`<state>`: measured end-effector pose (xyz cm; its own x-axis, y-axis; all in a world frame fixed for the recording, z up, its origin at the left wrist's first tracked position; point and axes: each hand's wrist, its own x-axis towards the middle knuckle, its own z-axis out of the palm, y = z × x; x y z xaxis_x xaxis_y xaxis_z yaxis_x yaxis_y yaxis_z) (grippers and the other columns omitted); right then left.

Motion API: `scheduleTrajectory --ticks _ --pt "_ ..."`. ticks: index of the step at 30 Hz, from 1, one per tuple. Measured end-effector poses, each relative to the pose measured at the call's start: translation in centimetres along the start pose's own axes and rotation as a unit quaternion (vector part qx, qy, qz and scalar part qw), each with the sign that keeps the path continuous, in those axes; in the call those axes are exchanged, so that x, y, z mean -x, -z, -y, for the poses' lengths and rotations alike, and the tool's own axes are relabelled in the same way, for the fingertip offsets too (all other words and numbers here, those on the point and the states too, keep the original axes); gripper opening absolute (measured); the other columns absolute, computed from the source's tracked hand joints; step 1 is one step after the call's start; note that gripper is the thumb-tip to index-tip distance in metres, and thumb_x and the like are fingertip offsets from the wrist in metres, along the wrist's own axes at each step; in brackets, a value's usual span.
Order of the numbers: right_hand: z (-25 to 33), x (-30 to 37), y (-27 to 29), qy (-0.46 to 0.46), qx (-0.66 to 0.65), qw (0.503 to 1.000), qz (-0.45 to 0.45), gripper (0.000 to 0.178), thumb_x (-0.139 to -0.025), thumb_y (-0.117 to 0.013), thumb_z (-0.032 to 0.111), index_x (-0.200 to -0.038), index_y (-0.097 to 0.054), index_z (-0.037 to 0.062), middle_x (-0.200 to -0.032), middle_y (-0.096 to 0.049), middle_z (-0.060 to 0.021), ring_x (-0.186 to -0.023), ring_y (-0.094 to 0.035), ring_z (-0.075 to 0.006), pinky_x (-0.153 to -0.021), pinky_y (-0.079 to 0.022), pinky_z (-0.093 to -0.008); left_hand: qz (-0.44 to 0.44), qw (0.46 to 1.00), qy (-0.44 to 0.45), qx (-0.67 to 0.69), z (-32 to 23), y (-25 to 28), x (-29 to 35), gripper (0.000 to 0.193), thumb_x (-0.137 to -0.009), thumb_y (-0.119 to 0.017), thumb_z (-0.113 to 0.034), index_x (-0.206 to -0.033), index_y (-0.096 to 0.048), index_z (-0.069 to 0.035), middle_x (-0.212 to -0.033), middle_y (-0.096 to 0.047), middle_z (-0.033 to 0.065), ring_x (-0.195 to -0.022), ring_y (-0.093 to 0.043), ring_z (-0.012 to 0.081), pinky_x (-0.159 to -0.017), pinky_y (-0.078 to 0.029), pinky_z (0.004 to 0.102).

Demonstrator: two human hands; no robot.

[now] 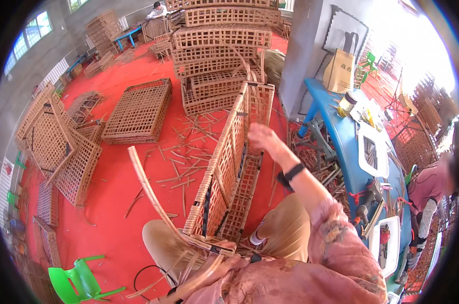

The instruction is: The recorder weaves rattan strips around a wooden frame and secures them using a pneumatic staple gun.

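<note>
A long woven rattan basket (pixel 217 197) stands on its side between my knees, running away from me with its hollow facing right. Low at its near end, my left hand (pixel 222 267) is closed about the rim, partly hidden by loose strips. A long pale rattan strip (pixel 151 187) curves up and left from that corner. My right hand (pixel 264 137) is raised by the basket's far right part, with fingers loosely stretched and nothing visible in them. Whether it touches the weave I cannot tell. More strips (pixel 250 68) stick up from the far end.
Cut strips (pixel 186 167) litter the red floor. A blue table (pixel 336 137) on my right carries a power drill (pixel 369 200), white trays and a jar. Woven baskets (pixel 222 38) are stacked ahead; others lie left. A green chair (pixel 75 281) stands near left. Co-workers are at far back and right.
</note>
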<state>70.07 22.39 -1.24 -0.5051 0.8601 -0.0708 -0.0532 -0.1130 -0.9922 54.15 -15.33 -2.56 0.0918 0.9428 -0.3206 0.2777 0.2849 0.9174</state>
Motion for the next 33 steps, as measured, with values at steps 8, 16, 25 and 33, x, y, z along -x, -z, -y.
scheduleTrajectory --ticks 8,16,25,33 --pt "-0.1 7.2 6.4 0.062 0.063 0.995 -0.05 0.06 -0.08 -0.072 0.009 -0.132 -0.046 -0.0054 -0.129 -0.054 -0.0163 -0.119 -0.052 -0.0253 -0.098 -0.046 -0.0366 -0.065 0.972 -0.141 -0.175 0.8 -2.0 -0.9 0.037 -0.088 -0.067 -0.03 -0.109 -0.053 -0.002 -0.107 -0.054 0.017 -0.105 -0.052 0.0279 -0.091 -0.041 0.0372" --pt "-0.4 -10.9 15.8 0.105 0.264 0.926 -0.248 0.099 -0.071 -0.079 0.024 -0.148 -0.021 -0.0014 -0.151 -0.028 -0.0194 -0.139 -0.029 -0.0302 -0.11 -0.031 -0.0381 -0.024 0.974 -0.148 -0.168 1.5 -0.7 -0.1 0.038 -0.087 -0.068 -0.024 -0.114 -0.052 -0.002 -0.112 -0.054 0.0174 -0.107 -0.053 0.0285 -0.094 -0.041 0.0366" --pt "0.5 -18.8 14.7 0.102 0.199 0.957 -0.187 0.074 -0.073 -0.076 0.034 -0.13 -0.046 -0.0029 -0.121 -0.059 -0.0191 -0.112 -0.058 -0.0302 -0.094 -0.046 -0.0372 0.022 0.965 -0.23 -0.127 5.1 -0.8 -0.4 0.041 -0.086 -0.069 -0.021 -0.118 -0.052 -0.003 -0.116 -0.054 0.0165 -0.109 -0.053 0.0278 -0.095 -0.042 0.0372" --pt "0.0 -11.6 17.3 0.085 0.389 0.846 -0.356 0.051 -0.083 -0.064 0.049 -0.102 -0.059 0.0019 -0.094 -0.067 -0.0226 -0.093 -0.064 -0.0388 -0.08 -0.048 -0.0428 -0.126 0.973 -0.104 -0.166 3.3 4.3 0.9 0.042 -0.078 -0.075 -0.025 -0.116 -0.062 -0.01 -0.112 -0.058 0.0103 -0.112 -0.053 0.0245 -0.096 -0.041 0.0412"
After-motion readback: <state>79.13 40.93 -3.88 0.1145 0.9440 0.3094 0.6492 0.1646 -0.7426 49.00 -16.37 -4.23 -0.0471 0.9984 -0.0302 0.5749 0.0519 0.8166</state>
